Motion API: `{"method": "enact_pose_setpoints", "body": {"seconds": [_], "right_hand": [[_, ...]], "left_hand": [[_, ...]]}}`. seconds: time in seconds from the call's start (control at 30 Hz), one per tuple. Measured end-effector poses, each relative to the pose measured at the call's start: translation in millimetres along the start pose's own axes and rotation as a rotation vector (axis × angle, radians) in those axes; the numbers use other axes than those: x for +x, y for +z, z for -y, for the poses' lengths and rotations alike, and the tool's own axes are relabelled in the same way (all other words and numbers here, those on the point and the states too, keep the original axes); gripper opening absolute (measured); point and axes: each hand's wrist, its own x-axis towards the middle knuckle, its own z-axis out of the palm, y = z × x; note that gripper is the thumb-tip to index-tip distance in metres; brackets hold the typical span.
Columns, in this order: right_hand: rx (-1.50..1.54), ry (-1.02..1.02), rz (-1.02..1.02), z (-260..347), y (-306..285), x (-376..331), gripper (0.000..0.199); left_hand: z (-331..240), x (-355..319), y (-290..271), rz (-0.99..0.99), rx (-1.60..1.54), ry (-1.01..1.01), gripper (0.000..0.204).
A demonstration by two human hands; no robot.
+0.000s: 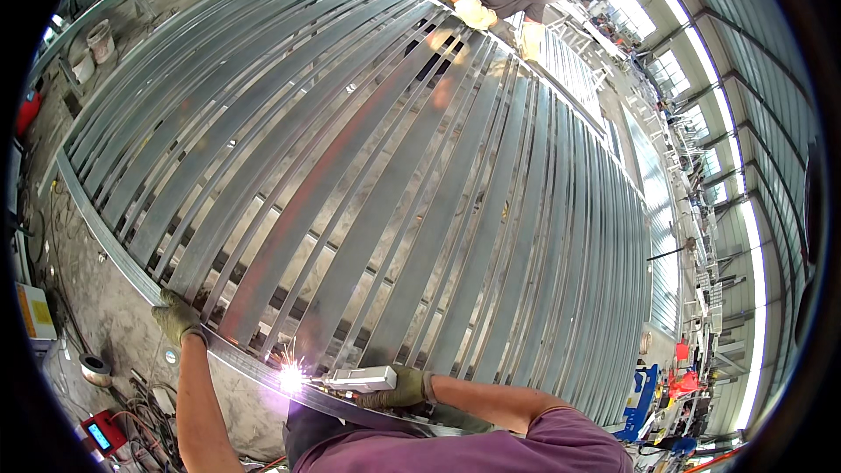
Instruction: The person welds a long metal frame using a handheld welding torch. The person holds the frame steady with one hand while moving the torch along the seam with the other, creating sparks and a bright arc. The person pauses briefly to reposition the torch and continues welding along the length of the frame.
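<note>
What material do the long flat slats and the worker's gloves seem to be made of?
The slats look like bare steel, perhaps galvanised: grey, dully shiny, with streaky reflections, and sparks fly where the welding torch meets the frame rail. The gloves on the left hand and the right hand look like olive fabric or soft leather, matte and creased; which one is unclear.

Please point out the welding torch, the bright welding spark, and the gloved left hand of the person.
Grey handheld welding torch [361, 378], head view, middle of its body.
Bright white-violet welding spark [291, 378], head view, centre of the glow.
Left hand in green glove [178, 319], head view, back of the hand, on the metal frame edge.
</note>
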Motion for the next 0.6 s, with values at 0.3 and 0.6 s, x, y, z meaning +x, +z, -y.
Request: {"method": "enact_pose_setpoints", "body": {"seconds": [0.3, 0.6], "right_hand": [[0.027, 0.044, 0.024, 25.6, -1.9, -8.5, 0.075], [0.029, 0.073, 0.019, 16.4, -2.8, -8.7, 0.075]], "left_hand": [[0.0, 4.7, -0.9, -0.027, -0.017, 0.0, 0.085], [8.3, 8.4, 2.9, -0.043, -0.032, 0.016, 0.086]]}}
